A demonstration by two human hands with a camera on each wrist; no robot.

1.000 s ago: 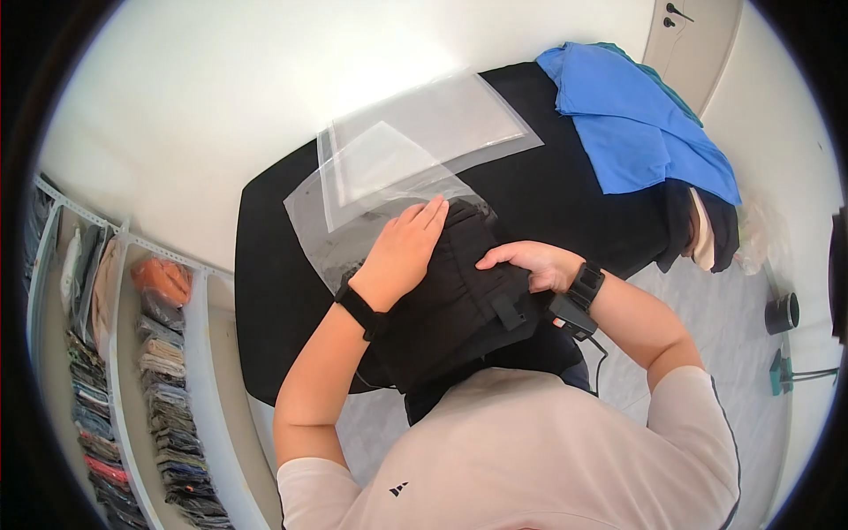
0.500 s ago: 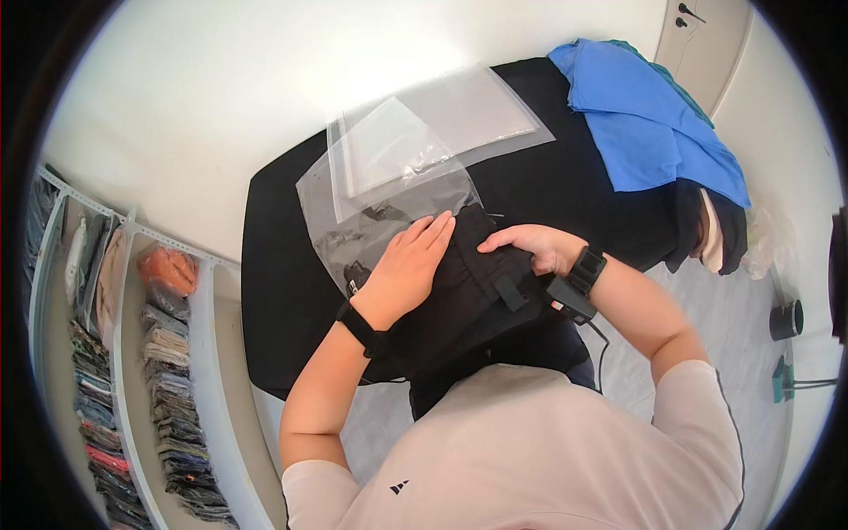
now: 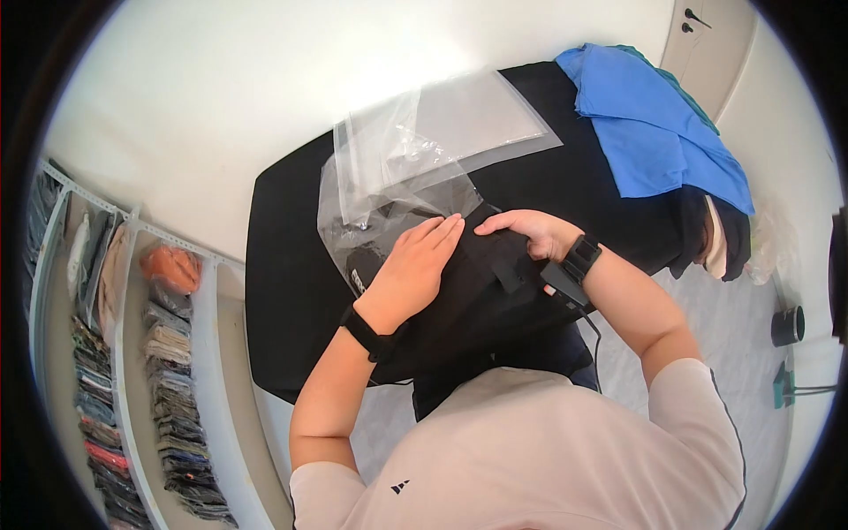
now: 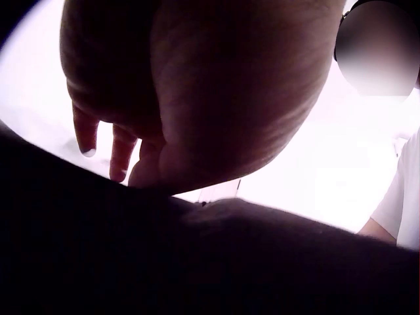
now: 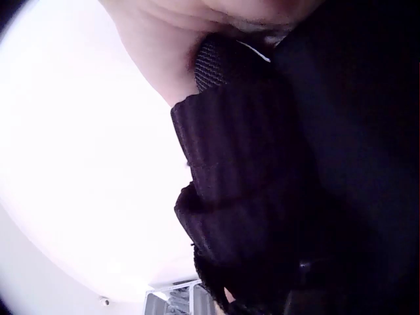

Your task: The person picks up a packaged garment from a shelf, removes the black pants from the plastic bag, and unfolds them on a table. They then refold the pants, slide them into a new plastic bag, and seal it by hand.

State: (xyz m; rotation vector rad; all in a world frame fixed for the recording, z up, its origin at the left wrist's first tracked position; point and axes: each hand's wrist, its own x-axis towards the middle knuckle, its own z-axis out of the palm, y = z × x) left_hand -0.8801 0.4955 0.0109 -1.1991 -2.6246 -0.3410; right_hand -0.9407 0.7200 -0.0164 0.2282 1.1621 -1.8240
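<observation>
A folded black garment [image 3: 477, 274] lies at the near edge of the black-covered table. Ribbed, layered folds of the black garment [image 5: 243, 164] fill much of the right wrist view. My left hand [image 3: 411, 274] rests flat on it, fingers straight and together, pointing away from me. At its right side my right hand [image 3: 534, 231] grips the edge, thumb on top and the other fingers underneath. A clear plastic bag [image 3: 340, 199] spreads beyond and left of my left hand, wrinkled, with a dark patch showing through. In the left wrist view the left hand [image 4: 216, 85] is dark against bright light.
Behind the bag lies a stack of clear plastic bags [image 3: 477, 115]. Blue cloth [image 3: 632, 132] drapes over the table's far right end, above dark and cream garments [image 3: 707, 234]. Shelves [image 3: 132, 353] of folded, bagged clothes stand on the left.
The clear bag has become more wrinkled and gathered, its left edge drawn inward. Both hands keep much the same hold on the garment. The whole head view has shifted slightly.
</observation>
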